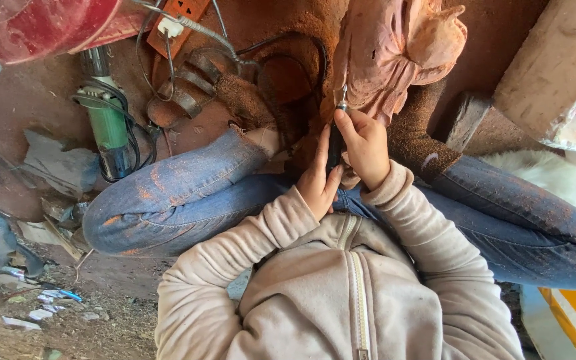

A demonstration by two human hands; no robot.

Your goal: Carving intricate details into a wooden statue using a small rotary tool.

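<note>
Both the left hand (316, 183) and right hand (365, 148) clench the dark rotary tool (335, 143), its long axis pointing up into the reddish wood carving (395, 47).

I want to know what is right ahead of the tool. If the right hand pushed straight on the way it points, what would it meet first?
Probably the reddish carved wooden piece. The right hand, with the left hand, holds a slim dark tool whose tip sits at or just short of the carving; depth is unclear.
</note>
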